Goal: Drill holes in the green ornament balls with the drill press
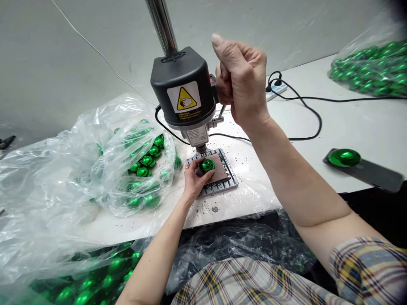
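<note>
Pinning a mirror-glossy green glass bauble (pixel 207 165) against a flat brown pad (pixel 221 168) with the bare left hand (pixel 193 180), fingers wrapped firmly around its near side and a gold ring (pixel 187 167) showing on one of them. Bauble held fast on that pad, atop a grey slotted metal plate (pixel 216 190), directly beneath the narrow tip of a bench drill's chuck (pixel 201 148). Above it, a black cylindrical drill head (pixel 182 84) bearing a yellow warning label, carried on a chrome column (pixel 160 25). Right hand (pixel 241 80) raised beside that head, clenched into a fist with the thumb lifted, perhaps around a feed lever, though the fist hides whatever may lie inside it. Step in hand, by the look of things: lining up the bauble under the tip, the two nearly touching, with a centred ball and a steady left hand the main demands of this position. Dark specks of grit scattered around the plate on a white tabletop (pixel 318 165). To the left, a clear plastic bag (pixel 104 140) heaped with more green baubles; to the right, another full bag (pixel 365 70), plus a lone green bauble (pixel 344 157) lying on a dark flat slab (pixel 365 173).
</note>
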`<action>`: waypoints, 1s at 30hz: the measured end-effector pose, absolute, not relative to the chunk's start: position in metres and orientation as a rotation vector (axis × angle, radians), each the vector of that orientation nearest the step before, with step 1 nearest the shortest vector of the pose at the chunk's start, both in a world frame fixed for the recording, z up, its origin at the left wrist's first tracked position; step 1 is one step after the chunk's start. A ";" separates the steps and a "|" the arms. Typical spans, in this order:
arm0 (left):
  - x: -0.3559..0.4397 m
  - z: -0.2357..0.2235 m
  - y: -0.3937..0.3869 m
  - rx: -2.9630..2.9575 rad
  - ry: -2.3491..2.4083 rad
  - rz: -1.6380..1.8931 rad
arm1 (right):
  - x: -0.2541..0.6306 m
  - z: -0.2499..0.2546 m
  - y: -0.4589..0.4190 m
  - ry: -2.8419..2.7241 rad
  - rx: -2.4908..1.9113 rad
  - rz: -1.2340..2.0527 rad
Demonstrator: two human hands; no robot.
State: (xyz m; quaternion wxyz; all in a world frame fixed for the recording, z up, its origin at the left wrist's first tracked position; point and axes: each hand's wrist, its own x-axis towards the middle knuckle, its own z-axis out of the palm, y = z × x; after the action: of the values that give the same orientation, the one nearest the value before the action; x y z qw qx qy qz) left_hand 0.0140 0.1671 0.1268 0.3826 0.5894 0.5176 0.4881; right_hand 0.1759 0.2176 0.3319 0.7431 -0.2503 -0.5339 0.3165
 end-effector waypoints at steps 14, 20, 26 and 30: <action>0.013 0.113 0.168 1.527 1.261 1.261 | 0.179 0.310 0.191 -1.233 -0.615 0.545; 0.014 0.111 0.169 1.436 1.236 1.288 | 0.180 0.313 0.192 -1.222 -0.571 0.565; 0.016 0.115 0.166 1.457 1.266 1.313 | 0.182 0.310 0.193 -1.243 -0.529 0.570; 0.011 0.115 0.163 1.269 1.235 1.411 | 0.181 0.310 0.195 -1.229 -0.522 0.562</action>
State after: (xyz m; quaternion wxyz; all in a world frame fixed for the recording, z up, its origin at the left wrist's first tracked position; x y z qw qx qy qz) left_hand 0.0113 0.1632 0.1149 0.4246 0.5074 0.4938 0.5643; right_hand 0.1807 0.1953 0.3103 0.7490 -0.2386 -0.5620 0.2572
